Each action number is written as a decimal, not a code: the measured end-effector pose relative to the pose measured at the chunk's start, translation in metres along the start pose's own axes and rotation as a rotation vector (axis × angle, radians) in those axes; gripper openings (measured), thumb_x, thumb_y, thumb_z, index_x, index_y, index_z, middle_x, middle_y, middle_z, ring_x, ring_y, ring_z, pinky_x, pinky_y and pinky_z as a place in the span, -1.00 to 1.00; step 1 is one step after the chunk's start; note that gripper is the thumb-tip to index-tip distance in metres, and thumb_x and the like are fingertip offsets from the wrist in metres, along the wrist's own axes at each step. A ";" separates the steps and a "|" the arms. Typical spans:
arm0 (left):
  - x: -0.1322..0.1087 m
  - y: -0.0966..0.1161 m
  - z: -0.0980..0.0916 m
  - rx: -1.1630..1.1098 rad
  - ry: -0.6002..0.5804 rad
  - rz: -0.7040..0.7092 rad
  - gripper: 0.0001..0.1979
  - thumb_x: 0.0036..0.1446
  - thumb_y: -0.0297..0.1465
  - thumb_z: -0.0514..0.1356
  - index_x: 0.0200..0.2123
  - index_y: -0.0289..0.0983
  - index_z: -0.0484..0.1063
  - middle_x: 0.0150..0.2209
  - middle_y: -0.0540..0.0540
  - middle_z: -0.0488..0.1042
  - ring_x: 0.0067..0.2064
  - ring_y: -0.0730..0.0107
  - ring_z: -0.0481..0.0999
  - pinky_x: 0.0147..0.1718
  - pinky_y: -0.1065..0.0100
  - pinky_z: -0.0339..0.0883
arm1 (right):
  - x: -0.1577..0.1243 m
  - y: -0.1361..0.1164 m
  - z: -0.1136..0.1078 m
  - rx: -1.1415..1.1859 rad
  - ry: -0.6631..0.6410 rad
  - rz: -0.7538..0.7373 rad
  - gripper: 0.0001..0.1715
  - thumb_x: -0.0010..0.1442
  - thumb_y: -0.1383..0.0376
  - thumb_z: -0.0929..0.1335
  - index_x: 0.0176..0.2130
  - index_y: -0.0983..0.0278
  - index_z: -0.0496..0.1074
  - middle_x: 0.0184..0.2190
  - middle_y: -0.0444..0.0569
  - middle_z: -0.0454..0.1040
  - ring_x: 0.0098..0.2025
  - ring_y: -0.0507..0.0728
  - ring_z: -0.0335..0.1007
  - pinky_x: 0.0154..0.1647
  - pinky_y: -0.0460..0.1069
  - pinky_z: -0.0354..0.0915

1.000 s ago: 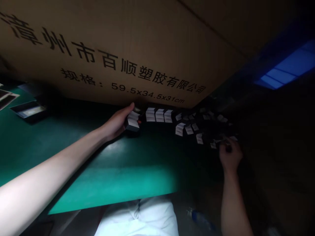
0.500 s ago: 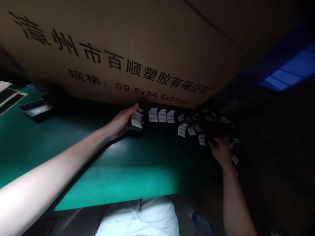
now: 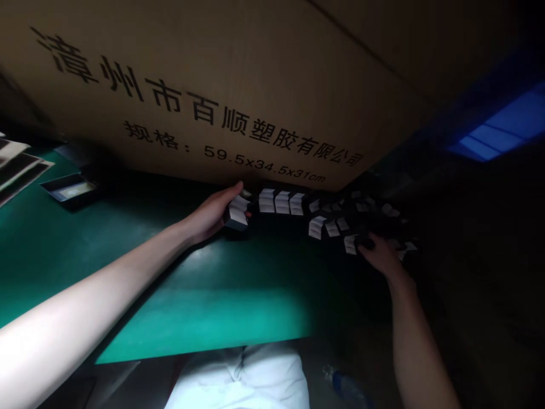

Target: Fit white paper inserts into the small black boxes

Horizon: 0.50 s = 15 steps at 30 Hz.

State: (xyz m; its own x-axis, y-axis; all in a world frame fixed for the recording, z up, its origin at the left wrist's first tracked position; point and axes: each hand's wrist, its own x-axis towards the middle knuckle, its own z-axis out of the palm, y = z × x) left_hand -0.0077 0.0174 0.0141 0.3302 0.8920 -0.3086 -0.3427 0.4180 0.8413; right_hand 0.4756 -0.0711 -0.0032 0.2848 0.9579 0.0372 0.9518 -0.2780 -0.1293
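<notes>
Looks like the left hand (image 3: 213, 211) is holding a white-faced black block (image 3: 238, 214) back from the table (image 3: 204, 324)'s near edge, right hand (image 3: 383, 255) sitting among similar blocks (image 3: 281, 203), grip too dark to tell, next move probably needing care.

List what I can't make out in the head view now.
In the head view:
Left hand: most fingers hidden behind the small piece it holds.
Right hand: what its fingers touch is lost in shadow.
Cardboard box: top cut off by the upper edge.
Flat sheets: cut off by the left edge.
</notes>
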 end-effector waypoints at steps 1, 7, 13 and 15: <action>0.000 0.000 0.000 0.004 0.001 -0.001 -0.63 0.41 -0.14 0.22 -0.22 -0.35 0.59 -0.40 -0.17 0.64 -0.43 0.31 0.62 -0.49 0.40 0.51 | 0.003 -0.001 -0.002 -0.012 -0.020 0.004 -0.57 0.19 0.20 0.42 0.03 0.27 0.58 -0.11 0.13 0.67 -0.08 0.31 0.62 -0.01 0.13 0.48; -0.001 0.000 0.000 0.020 0.011 -0.006 -0.62 0.39 -0.12 0.23 -0.22 -0.35 0.59 -0.40 -0.18 0.64 -0.44 0.30 0.62 -0.49 0.38 0.51 | 0.008 -0.006 -0.011 -0.002 0.037 -0.001 -0.60 0.17 0.24 0.41 0.00 0.27 0.60 -0.20 0.11 0.68 -0.14 0.31 0.63 -0.04 0.12 0.47; -0.001 0.000 0.003 0.007 0.022 -0.003 -0.63 0.41 -0.14 0.22 -0.22 -0.35 0.58 -0.41 -0.17 0.63 -0.46 0.31 0.61 -0.52 0.40 0.49 | -0.011 -0.019 -0.024 0.211 0.490 0.099 -0.42 0.16 -0.10 0.43 -0.09 0.31 0.61 -0.37 0.08 0.64 -0.29 0.30 0.61 -0.13 0.17 0.50; -0.001 0.000 0.003 0.001 0.034 0.012 -0.64 0.43 -0.14 0.20 -0.19 -0.35 0.56 -0.40 -0.16 0.63 -0.45 0.32 0.62 -0.51 0.41 0.49 | -0.018 -0.040 -0.025 0.313 0.701 0.064 -0.34 0.15 -0.16 0.43 -0.07 0.34 0.60 -0.27 0.16 0.67 -0.23 0.32 0.64 -0.10 0.19 0.53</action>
State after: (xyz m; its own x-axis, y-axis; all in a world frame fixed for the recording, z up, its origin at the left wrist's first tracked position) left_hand -0.0054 0.0161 0.0159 0.2957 0.9024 -0.3133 -0.3456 0.4068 0.8456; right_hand 0.4353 -0.0791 0.0262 0.4430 0.6419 0.6259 0.8843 -0.1979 -0.4230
